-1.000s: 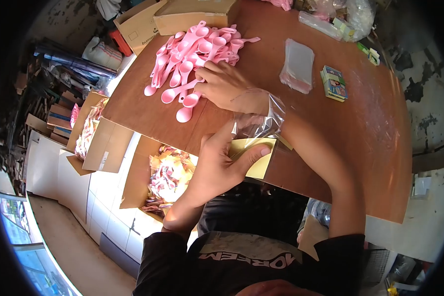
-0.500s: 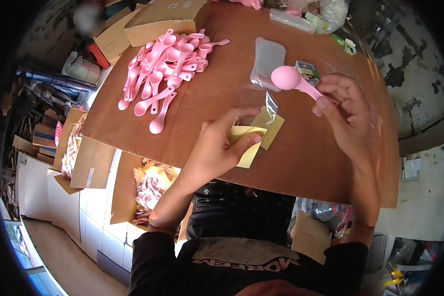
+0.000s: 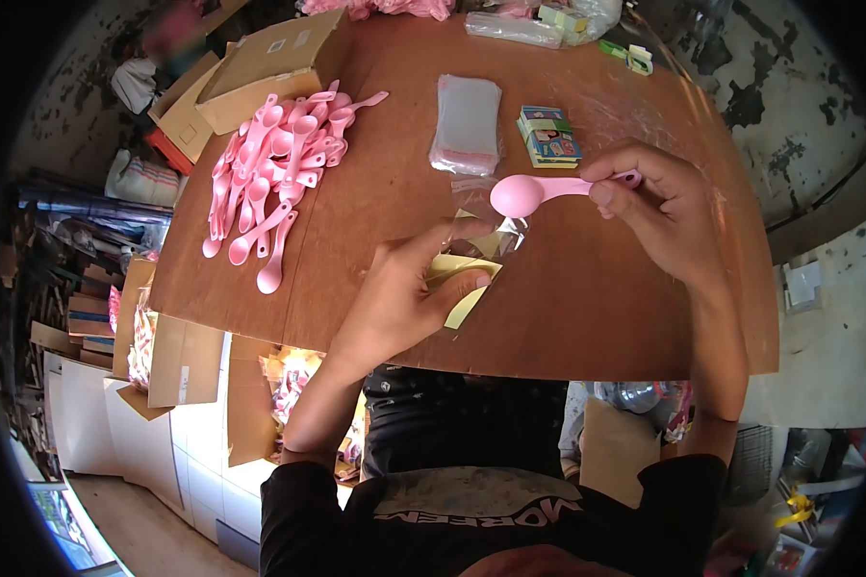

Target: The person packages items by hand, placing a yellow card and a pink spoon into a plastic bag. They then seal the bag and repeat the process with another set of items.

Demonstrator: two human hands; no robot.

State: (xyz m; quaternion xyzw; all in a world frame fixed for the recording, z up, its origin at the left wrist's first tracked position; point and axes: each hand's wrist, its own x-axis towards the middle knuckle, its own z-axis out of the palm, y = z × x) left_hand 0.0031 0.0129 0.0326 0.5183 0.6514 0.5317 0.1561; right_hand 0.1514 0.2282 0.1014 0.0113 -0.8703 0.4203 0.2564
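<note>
Brown tabletop (image 3: 356, 202), centre frame: our right hand (image 3: 672, 207) grips the spoon (image 3: 519, 196), bowl leftward, near the card (image 3: 466, 306) and bag (image 3: 513, 237) our left hand (image 3: 394, 288) pinches.

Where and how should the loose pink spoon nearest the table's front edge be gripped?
I'd pinch the spoon by its narrow handle, just behind the bowl, coming from above and the right. That stretch looks exposed, whereas the handle's far end meets the heap.

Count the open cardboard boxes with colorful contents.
2 visible: one box left of the table, another box nearer the person, partly under the table's front edge. More may be hidden beneath the table.
</note>
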